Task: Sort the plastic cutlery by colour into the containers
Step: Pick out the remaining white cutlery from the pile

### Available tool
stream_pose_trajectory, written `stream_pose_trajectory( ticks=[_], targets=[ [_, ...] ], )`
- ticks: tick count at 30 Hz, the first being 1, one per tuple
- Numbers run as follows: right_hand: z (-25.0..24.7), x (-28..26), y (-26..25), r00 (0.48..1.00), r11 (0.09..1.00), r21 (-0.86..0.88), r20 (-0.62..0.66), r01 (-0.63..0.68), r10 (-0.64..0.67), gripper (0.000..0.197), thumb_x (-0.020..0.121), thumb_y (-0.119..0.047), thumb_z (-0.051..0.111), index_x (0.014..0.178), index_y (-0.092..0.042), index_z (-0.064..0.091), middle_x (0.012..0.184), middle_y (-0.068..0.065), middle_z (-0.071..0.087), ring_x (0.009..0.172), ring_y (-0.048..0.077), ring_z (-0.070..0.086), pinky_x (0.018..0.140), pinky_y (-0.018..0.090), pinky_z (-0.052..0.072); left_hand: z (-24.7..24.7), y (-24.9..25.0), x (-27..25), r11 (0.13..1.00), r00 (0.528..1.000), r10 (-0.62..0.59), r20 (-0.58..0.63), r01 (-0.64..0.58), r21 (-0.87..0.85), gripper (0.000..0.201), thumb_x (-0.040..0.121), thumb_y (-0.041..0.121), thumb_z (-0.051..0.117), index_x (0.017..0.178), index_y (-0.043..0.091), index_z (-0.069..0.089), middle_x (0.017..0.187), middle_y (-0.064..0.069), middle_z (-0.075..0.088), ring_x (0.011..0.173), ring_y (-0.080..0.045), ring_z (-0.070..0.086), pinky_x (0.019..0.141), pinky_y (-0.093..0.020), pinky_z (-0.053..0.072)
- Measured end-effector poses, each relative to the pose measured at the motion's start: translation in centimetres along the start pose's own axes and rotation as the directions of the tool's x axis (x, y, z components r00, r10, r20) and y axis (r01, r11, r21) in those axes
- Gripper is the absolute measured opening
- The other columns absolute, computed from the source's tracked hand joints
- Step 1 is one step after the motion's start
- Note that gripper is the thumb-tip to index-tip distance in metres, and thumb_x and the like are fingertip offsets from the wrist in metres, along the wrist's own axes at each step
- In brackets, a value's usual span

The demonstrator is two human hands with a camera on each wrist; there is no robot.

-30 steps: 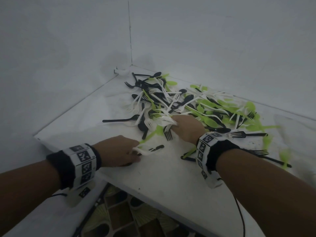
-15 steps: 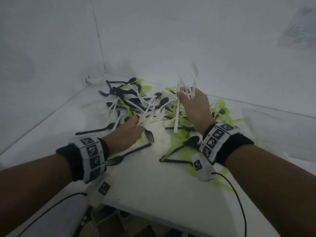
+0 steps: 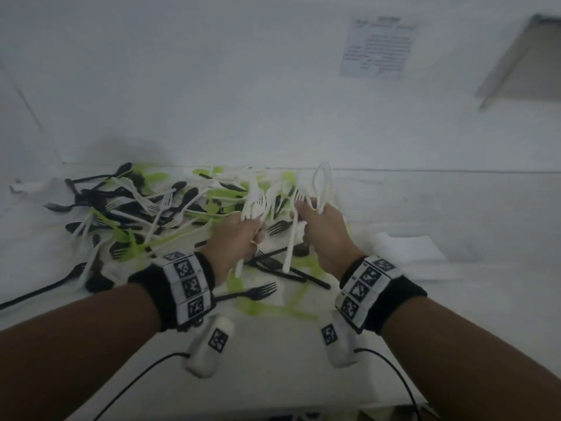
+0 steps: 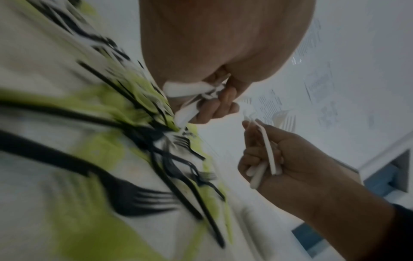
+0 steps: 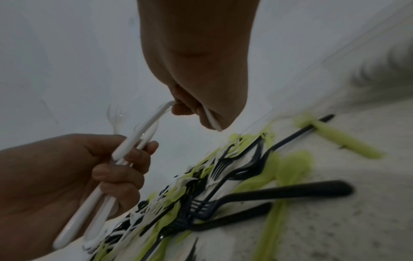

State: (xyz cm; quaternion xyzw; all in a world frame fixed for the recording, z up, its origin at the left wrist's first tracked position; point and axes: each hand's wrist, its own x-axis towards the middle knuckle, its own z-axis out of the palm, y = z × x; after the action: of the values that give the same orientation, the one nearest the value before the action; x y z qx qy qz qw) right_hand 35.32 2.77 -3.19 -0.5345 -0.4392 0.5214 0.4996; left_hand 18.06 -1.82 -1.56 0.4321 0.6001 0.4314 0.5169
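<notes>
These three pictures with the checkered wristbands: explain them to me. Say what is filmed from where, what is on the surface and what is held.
No machine here: a person works with bare hands and wears three cameras. The wide picture comes from the head; the other two come from a camera on each wrist, looking along the hand. The checkered wristbands carry printed markers.

On the white table lies a mixed pile of plastic cutlery: black, green and white forks and spoons.

The left hand grips a bundle of white cutlery. The right hand grips more white pieces. Both are raised above the pile. No containers are clearly visible.
</notes>
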Motion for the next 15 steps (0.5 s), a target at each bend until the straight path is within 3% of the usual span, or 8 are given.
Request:
stream_pose_trajectory(
  ticks=[5, 7, 10, 15],
  targets=[
    [-4.3, -0.1, -0.7, 1.0, 0.989, 0.148, 0.009, -0.011, 0.009, 0.017, 0.1, -0.026, 0.067, 0.086, -0.017, 0.066, 0.064, -0.001, 0.05, 0.045, 0.01, 0.034, 0.045, 0.026, 0.032, 5.2, 0.8, -0.2, 1.0, 0.98, -0.023, 0.199, 0.024, -0.002, 0.025, 0.105, 0.024, 0.052, 0.106, 0.003, 0.065, 0.065, 0.001, 0.05, 0.046, -0.01, 0.036, 0.047, -0.023, 0.029],
    [-5.7, 0.2, -0.5, 1.0, 0.981, 0.192, 0.025, -0.023, 0.018, 0.016, 0.097, -0.03, 0.07, 0.09, -0.016, 0.067, 0.078, 0.011, 0.048, 0.046, 0.011, 0.034, 0.047, 0.027, 0.032, 6.6, 1.0, -0.3, 0.999, 0.97, -0.042, 0.238, 0.045, -0.008, 0.024, 0.106, 0.024, 0.052, 0.107, 0.003, 0.065, 0.063, 0.002, 0.047, 0.046, -0.01, 0.034, 0.046, -0.023, 0.029],
    [-7.3, 0.5, -0.5, 0.998, 0.979, 0.199, 0.051, -0.053, 0.044, 0.016, 0.098, -0.031, 0.07, 0.095, -0.015, 0.068, 0.094, 0.012, 0.049, 0.049, 0.013, 0.037, 0.05, 0.029, 0.034, 8.1, 1.3, -0.2, 0.996, 0.964, -0.071, 0.256, 0.084, -0.038, 0.021, 0.106, 0.022, 0.051, 0.104, 0.005, 0.062, 0.061, 0.002, 0.046, 0.046, -0.011, 0.032, 0.047, -0.025, 0.028],
    [-8.1, 1.1, 0.1, 0.993, 0.976, 0.199, 0.093, -0.086, 0.069, 0.019, 0.099, -0.029, 0.069, 0.084, -0.018, 0.075, 0.081, 0.006, 0.066, 0.079, 0.032, 0.056, 0.076, 0.049, 0.047, 9.3, 1.3, 0.4, 0.97, 0.972, -0.088, 0.219, 0.134, -0.204, 0.019, 0.105, 0.018, 0.054, 0.111, 0.002, 0.063, 0.069, -0.002, 0.057, 0.05, -0.012, 0.043, 0.049, -0.024, 0.036]
  ],
)
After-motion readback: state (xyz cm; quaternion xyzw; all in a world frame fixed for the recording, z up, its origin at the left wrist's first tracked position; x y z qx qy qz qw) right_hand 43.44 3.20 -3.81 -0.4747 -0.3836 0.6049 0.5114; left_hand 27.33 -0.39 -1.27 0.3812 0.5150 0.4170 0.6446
